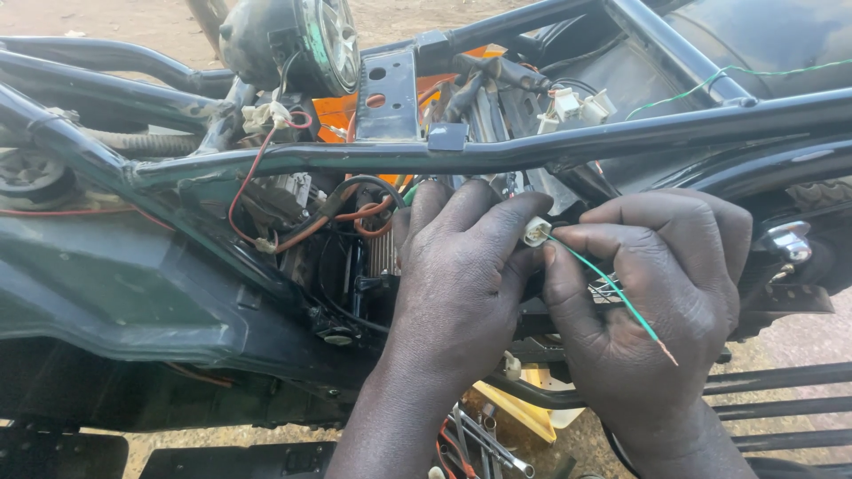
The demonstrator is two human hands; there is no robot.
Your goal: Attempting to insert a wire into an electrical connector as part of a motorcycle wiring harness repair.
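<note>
- A small white plastic connector (536, 231) sits between the two hands, just below the black frame tube (497, 153) of a stripped motorcycle and in front of its exposed wiring.
- A thin green wire (612, 291) runs from the connector down and to the right across the right palm; its free end is bare, with copper strands showing.
- The left hand (461, 266) has its fingertips closed around the connector from the left, pinching it steady.
- The right hand (661, 284) pinches the connector's other side where the green wire enters, thumb and forefinger pressed together on it, the other fingers curled.
- The step in hand looks like seating or working the green wire at the connector body, both hands being on that one piece.
- The next move, as I judge it, calls for a steady hold by the left hand and a fine push or pull along the wire's line by the right, without kinking the thin lead.
- Around them: red wires (266, 191) loop at the left, more white connectors (577, 105) hang above the tube, and a round headlamp (306, 40) sits at the top.
- Metal tools (484, 439) lie on the ground below the wrists.
</note>
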